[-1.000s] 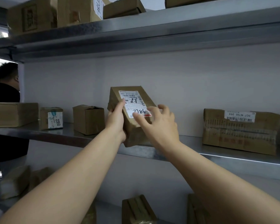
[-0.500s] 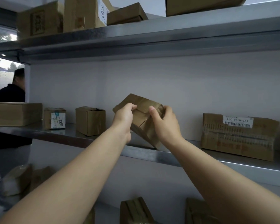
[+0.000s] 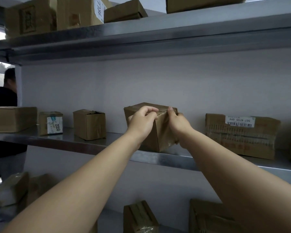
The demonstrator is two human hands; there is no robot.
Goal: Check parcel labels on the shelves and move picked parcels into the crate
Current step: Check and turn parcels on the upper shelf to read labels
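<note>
1. Parcel shelving fills the view: the middle metal shelf [image 3: 91, 145] runs across the frame, the upper shelf [image 3: 158, 31] is overhead, and a lower level shows at the bottom.
2. A wide cardboard parcel [image 3: 238, 142] lies on the middle shelf at the right, its white barcode label [image 3: 240, 121] reading upside down.
3. At the far left of the same shelf sits a flat brown carton [image 3: 12, 119], cut off by the frame edge.
4. The held parcel [image 3: 160, 132], a plain brown taped box, stands on the middle shelf near its front edge, turned so that one vertical corner faces the camera; none of its visible faces shows a label.
5. The left hand [image 3: 141, 122] is cupped over the held parcel's top left edge, fingers curled onto the top face.
6. The right hand [image 3: 178, 123] grips the box's right side, thumb pointing up at the top edge, fingers wrapped out of sight behind.
7. A small unlabelled box [image 3: 89, 124] stands well left of the held parcel.
8. Further left is a smaller box marked 2350 [image 3: 50, 122] on its white sticker.
9. More boxes line the upper shelf, one tall box [image 3: 77, 12] with handwritten digits on its side.
10. Beyond the shelving at the far left, a person in dark clothing [image 3: 4, 96] is partly visible.
</note>
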